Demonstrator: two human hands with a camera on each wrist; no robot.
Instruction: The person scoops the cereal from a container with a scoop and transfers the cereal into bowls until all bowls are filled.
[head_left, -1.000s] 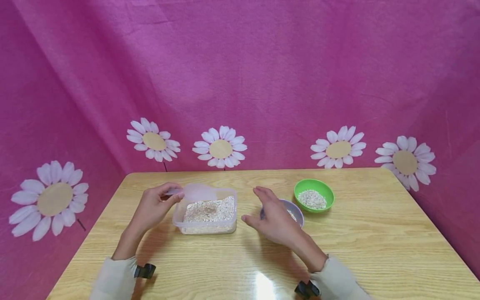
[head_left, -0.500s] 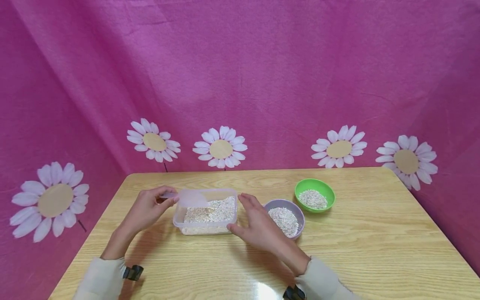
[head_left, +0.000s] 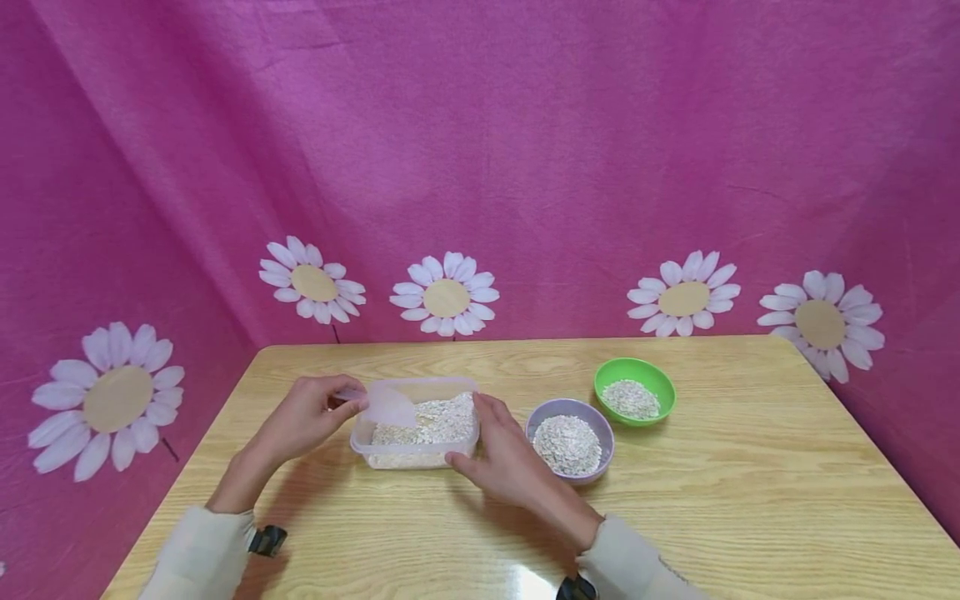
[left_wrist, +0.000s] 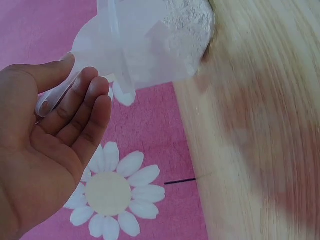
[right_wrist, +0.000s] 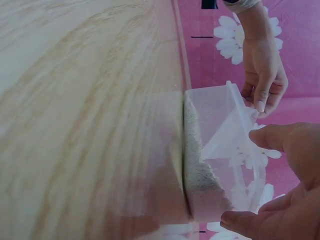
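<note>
My left hand (head_left: pixel 307 417) pinches the handle of a translucent plastic scoop (head_left: pixel 390 404) between thumb and fingers. In the left wrist view, a hole shows at the end of the scoop handle (left_wrist: pixel 46 104). The scoop's head dips inside a clear rectangular container (head_left: pixel 412 450), over the oats (head_left: pixel 442 421) in it. My right hand (head_left: pixel 504 454) grips the container's right end, thumb at the near side and fingers at the far side. From the right wrist, the container (right_wrist: pixel 215 100) stands on the table, its oats heaped unevenly.
Just right of my right hand stands a purple bowl (head_left: pixel 606 433) heaped with oats. Behind it and further right is a green bowl (head_left: pixel 660 379) holding fewer oats. The wooden table (head_left: pixel 735 483) meets a pink flowered cloth (head_left: pixel 555 208) at its back edge.
My right hand has moved left from over the purple bowl onto the container's right end, uncovering the bowl. The scoop in my left hand has lowered into the container.
</note>
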